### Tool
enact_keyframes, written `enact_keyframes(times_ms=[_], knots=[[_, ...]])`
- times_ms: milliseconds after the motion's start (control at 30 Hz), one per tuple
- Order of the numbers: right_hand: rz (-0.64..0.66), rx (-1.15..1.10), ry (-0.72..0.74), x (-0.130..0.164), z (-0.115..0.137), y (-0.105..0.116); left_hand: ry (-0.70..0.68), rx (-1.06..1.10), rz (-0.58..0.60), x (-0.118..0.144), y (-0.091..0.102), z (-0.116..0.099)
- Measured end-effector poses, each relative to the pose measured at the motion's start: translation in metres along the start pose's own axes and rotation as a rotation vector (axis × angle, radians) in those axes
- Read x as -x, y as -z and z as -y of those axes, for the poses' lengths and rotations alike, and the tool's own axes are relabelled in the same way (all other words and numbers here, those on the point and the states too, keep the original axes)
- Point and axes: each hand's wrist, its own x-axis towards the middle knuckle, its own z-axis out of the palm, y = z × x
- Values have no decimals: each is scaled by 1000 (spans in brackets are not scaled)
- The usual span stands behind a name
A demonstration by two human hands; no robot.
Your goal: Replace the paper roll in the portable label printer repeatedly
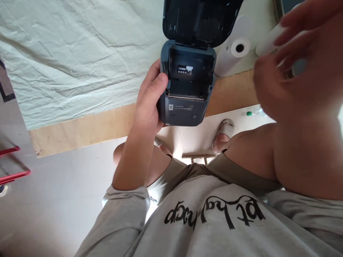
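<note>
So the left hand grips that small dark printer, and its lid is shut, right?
Not quite. The left hand does grip the small dark printer, but its lid is swung open, baring the empty paper bay. The head view shows it.

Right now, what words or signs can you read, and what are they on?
Sweatshirt: black script, upside down, not readable for sure.
Printer inside label: white characters, too small.
Printer front: Bluetooth sign, power sign, tiny unreadable print.
Paper roll: none.
</note>
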Motion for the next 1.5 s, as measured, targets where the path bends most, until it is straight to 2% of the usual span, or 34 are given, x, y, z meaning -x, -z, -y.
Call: enact_keyframes(times_ms=[67,167,300,467,633,833,1000,1167,1267,1367,1500], knots=[[147,272,100,0,-1,-9,10,0,4,0,1,0],[196,368,87,-4,-6,-23,23,3,10,-1,3,-1],[236,346,34,-9,-12,-33,27,-16,24,-1,3,-2],[270,327,128,-7,-7,-34,-2,-28,49,1,1,-2],[214,353,146,-5,-6,-33,-3,27,38,2,2,0],[228,125,174,-5,-10,-31,9,-27,18,3,-1,-3],[224,286,160,-6,-10,-33,2,17,-28,2,-2,-1],[217,101,167,-5,-14,-32,-6,11,13,0,2,1],[257,182,186,-5,-14,-32,13,7,20,0,2,0],[226,281,194,-6,-13,-32,12,20,22,1,1,-1],[235,148,218,-6,-14,-31,10,28,36,1,3,0]])
